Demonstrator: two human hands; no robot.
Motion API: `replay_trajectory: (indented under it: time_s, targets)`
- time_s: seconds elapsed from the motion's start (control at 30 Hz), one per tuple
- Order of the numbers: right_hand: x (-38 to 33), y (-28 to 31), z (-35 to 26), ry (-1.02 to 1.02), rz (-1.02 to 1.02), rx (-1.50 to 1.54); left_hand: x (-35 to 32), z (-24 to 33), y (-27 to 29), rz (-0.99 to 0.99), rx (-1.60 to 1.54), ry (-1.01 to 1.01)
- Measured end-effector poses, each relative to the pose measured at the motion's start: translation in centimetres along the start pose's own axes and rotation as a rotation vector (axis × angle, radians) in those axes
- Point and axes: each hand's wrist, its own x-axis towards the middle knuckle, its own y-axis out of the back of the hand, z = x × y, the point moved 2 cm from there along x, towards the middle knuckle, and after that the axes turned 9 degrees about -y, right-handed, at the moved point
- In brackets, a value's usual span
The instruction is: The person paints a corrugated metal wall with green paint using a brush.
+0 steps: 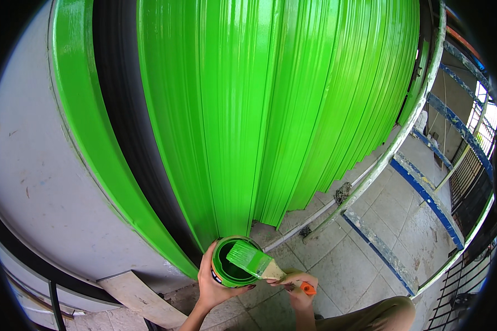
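My left hand (209,286) is wrapped round a small open paint can (222,281), with its fingers along the side. Green paint coats the rim, and the inside looks dark green. In my right hand (296,286) is a wide flat paintbrush (252,261), gripped by its handle, whose end is orange. The brush lies tilted across the can's mouth, and its bristles and ferrule are covered in bright green. Just beyond the can rises a ribbed metal shutter (232,138), painted glossy green.
A green frame strip (102,132) and a dark gap (124,105) border the shutter's left. Beyond them is a pale wall (38,138). A paint-spattered blue and white ladder (428,198) stands at right over floor tiles (337,254). A board (141,298) leans low at left.
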Motion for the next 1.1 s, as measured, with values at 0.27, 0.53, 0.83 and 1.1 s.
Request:
replay_trajectory:
  time_s: [0.27,0.53,0.83,1.1]
  targets:
    - [-0.4,0.3,2.5,0.165,0.043,0.158,0.9,0.3,0.3,-0.040,-0.011,-0.018]
    - [0.4,-0.3,2.8,-0.024,0.139,0.285,1.0,-0.3,0.5,0.044,-0.072,-0.006]
    - [10.3,-2.6,-2.0,0.478,0.389,-0.274,0.7,0.2,1.3,0.042,-0.073,-0.027]
    - [13.1,-2.2,3.2,0.446,0.607,-0.816,-1.5,0.6,1.9,0.049,-0.122,-0.003]
